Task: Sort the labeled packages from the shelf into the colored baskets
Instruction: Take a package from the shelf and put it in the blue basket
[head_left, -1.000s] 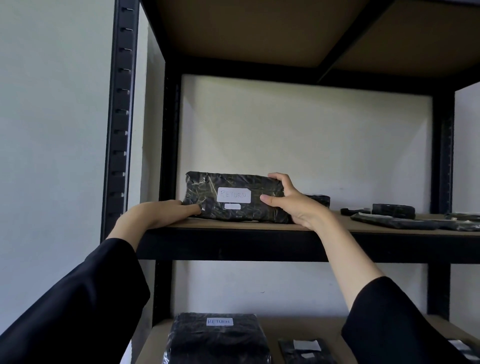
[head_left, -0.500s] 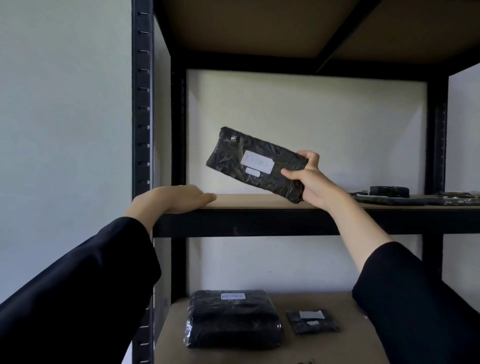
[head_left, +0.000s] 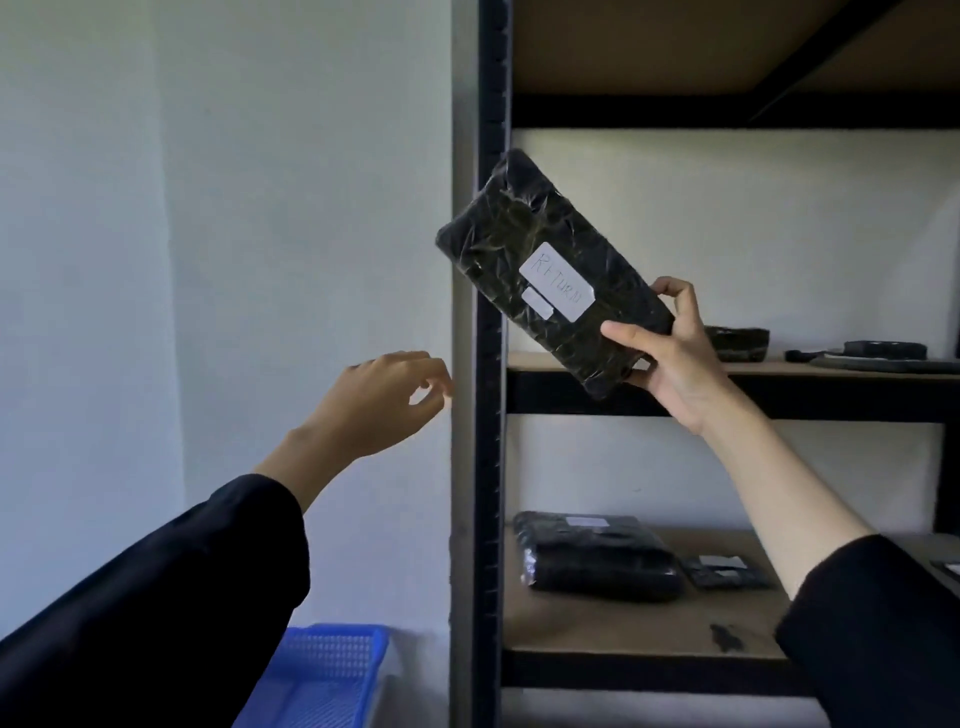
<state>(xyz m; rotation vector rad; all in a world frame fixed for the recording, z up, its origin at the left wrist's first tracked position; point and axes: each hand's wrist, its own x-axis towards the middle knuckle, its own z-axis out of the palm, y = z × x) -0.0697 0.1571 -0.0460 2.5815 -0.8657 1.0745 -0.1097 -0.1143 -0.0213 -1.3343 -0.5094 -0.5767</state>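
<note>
A black wrapped package (head_left: 524, 244) with a white label reading RETURN is held tilted in the air in front of the shelf's left post. My right hand (head_left: 675, 353) grips its lower right end. Left of the post, my left hand (head_left: 384, 400) hangs in the air with loosely curled fingers, holding nothing. A blue basket (head_left: 322, 670) stands on the floor at the lower left, partly hidden by my left sleeve.
The black metal shelf post (head_left: 488, 467) rises between my hands. The upper shelf board (head_left: 753, 366) carries small dark packages at the right. On the lower shelf lie a thick black labeled package (head_left: 597, 558) and a small flat one (head_left: 722, 571).
My right hand has lifted the RETURN package off the upper shelf and swung it left and up. My left hand has left the shelf edge. The view has turned left, showing the blue basket.
</note>
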